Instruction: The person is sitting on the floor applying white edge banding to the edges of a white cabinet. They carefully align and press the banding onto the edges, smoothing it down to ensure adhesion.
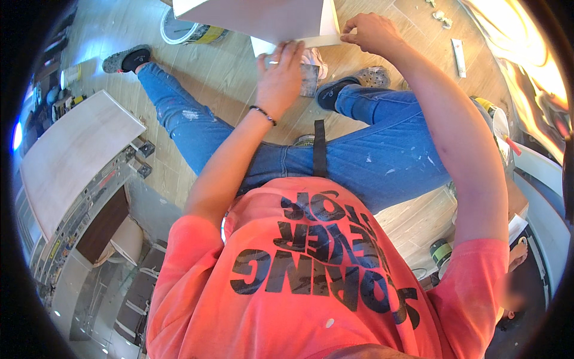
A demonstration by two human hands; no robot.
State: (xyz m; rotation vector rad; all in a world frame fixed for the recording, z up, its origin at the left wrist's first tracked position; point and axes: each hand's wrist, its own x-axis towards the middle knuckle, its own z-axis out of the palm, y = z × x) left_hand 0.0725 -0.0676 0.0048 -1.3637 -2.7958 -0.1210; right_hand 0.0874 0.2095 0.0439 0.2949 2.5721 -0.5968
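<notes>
A white board piece (257, 13) with a narrow pale edge (321, 39) is at the top of the view. My left hand (280, 75) has its fingers bent against the lower edge of this piece, a ring on one finger. On the right corner of that edge, my right hand (375, 37) grips with thumb and fingertips. Just below the piece, partly behind my left hand, lie a pink cloth (315, 58) and a grey flat sheet or blade (309, 81), too hidden to tell which.
Around my spread legs on the wood-look floor (173, 119) are a bucket (176, 30), a white tube (458, 57) and more cans (441, 254). A pale panel on a metal-edged structure (81, 158) stands left. Part of another person (515, 254) shows at lower right.
</notes>
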